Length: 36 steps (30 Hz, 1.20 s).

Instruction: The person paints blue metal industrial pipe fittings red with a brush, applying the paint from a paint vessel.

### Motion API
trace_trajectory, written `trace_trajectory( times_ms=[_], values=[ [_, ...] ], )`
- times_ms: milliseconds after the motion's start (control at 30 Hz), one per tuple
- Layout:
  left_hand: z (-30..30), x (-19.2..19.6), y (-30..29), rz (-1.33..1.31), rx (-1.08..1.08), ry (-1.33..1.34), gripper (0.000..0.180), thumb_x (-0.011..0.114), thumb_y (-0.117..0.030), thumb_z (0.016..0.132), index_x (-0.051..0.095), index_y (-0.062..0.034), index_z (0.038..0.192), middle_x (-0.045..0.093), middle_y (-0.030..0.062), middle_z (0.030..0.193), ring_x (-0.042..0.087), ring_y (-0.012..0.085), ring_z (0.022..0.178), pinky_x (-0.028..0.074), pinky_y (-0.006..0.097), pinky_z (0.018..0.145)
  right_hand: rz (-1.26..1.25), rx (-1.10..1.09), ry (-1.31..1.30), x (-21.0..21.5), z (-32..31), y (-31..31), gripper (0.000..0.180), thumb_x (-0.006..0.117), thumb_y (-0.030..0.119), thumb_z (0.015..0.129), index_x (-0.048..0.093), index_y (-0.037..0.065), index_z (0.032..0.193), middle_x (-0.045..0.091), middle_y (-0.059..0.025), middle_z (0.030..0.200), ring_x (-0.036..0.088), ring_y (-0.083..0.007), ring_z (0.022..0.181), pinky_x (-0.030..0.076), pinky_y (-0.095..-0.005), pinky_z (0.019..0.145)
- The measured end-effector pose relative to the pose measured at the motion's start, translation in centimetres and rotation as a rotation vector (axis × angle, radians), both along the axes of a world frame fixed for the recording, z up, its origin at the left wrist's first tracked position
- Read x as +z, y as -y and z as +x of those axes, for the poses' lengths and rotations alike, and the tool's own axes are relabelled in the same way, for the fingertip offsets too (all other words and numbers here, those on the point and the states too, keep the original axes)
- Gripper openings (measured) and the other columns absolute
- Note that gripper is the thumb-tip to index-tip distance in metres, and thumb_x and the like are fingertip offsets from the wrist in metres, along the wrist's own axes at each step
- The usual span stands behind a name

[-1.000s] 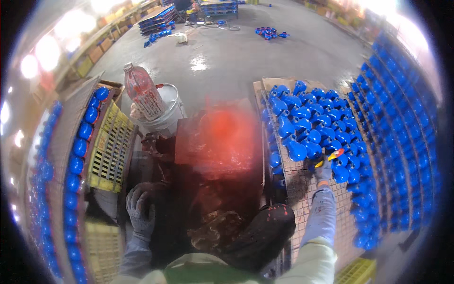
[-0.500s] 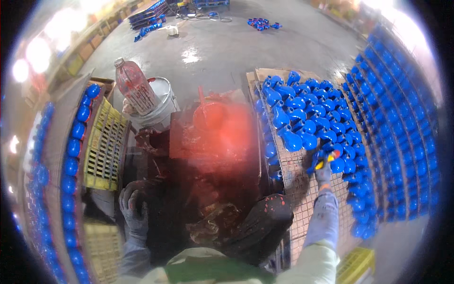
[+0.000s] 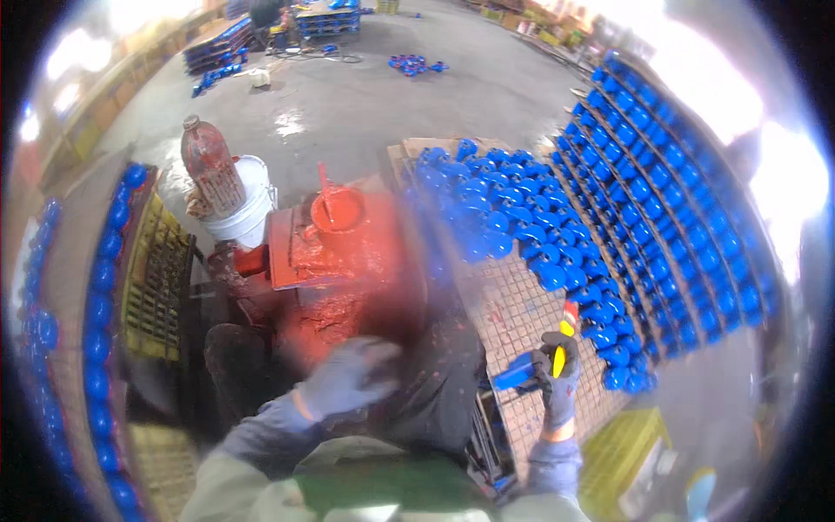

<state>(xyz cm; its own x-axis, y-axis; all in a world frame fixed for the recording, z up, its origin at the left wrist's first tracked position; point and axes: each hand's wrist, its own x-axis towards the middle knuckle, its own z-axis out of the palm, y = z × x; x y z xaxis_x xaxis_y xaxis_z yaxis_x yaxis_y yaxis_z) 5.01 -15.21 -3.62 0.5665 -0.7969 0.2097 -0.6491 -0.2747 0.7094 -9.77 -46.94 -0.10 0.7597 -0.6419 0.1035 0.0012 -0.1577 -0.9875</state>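
gripping blue part (image 3: 515, 372) in right hand (image 3: 557, 383); left hand (image 3: 348, 378) blurred, grip unclear.

Blue castings, red paint, grey gloves

The heaped parts (image 3: 522, 217) are bright blue; the paint-caked stand (image 3: 339, 261) and its small tub (image 3: 337, 209) are red beside a white bucket (image 3: 248, 213). Both hands (image 3: 348, 376) (image 3: 558, 374) wear grey gloves; the right one's tool (image 3: 561, 352) is yellow, its part (image 3: 515, 372) blue.

grey-blue gloves (image 3: 557, 374) (orange cuffs), pale sleeves (image 3: 235, 461), paint-spattered dark trousers (image 3: 435, 383).
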Motion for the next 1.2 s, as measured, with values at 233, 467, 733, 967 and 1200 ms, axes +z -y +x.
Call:
trace_trajectory(
  times_ms=[233,467,733,967,1200],
  values=[
    [-4.3,5.2,9.0,-0.622,-0.142,-0.586,0.084,0.081,-0.034,0.065,0.044,-0.0061,0.135,0.051,0.0177,0.128,0.046,0.0344,0.122,0.036,0.044,0.104,-0.123,0.144,0.444,5.2,0.1,-10.8,0.025,0.064,0.006,0.081,0.051,0.006,0.103,0.059,-0.0089,0.095,0.056,-0.0142,0.081,0.048,-0.0269,0.071],
    [6.4,7.1,4.0,-0.985,-0.019,-0.49,0.057,0.068,-0.025,0.077,0.049,-0.0045,0.126,0.055,0.0126,0.12,0.053,0.0251,0.112,0.045,0.039,0.095,0.218,0.22,0.546,8.8,8.2,-10.8,0.073,0.043,0.059,0.091,0.033,0.008,0.142,0.061,-0.0072,0.099,0.056,-0.0119,0.073,0.046,-0.0247,0.06],
    [15.4,2.7,-7.3,-1.32,0.268,-0.588,0.055,0.055,-0.037,0.09,0.044,0.0005,0.129,0.057,0.0144,0.118,0.059,0.0251,0.105,0.052,0.043,0.089,0.09,0.328,0.279,1.2,20.9,-12.4,0.028,0.056,0.016,0.092,0.058,0.0,0.115,0.061,-0.0058,0.097,0.058,-0.011,0.076,0.048,-0.024,0.066],
    [15.4,-2.6,-12.3,-0.992,0.834,0.121,0.036,0.046,-0.026,0.098,0.049,0.0,0.122,0.058,0.0161,0.116,0.061,0.025,0.101,0.057,0.042,0.083,-0.271,0.383,0.142,-8.1,33.2,-12.6,0.025,0.065,0.014,0.086,0.062,0.0,0.107,0.067,-0.0081,0.094,0.063,-0.015,0.085,0.049,-0.0279,0.076],
    [14.2,-1.0,-13.0,-1.122,0.878,0.044,0.039,0.052,-0.027,0.095,0.044,-0.0076,0.128,0.052,0.0198,0.123,0.056,0.0362,0.107,0.051,0.055,0.088,-0.416,0.418,0.051,-11.7,38.2,-12.0,0.025,0.066,0.02,0.086,0.063,0.005,0.105,0.068,-0.0101,0.093,0.065,-0.0192,0.085,0.049,-0.029,0.076]
  ],
)
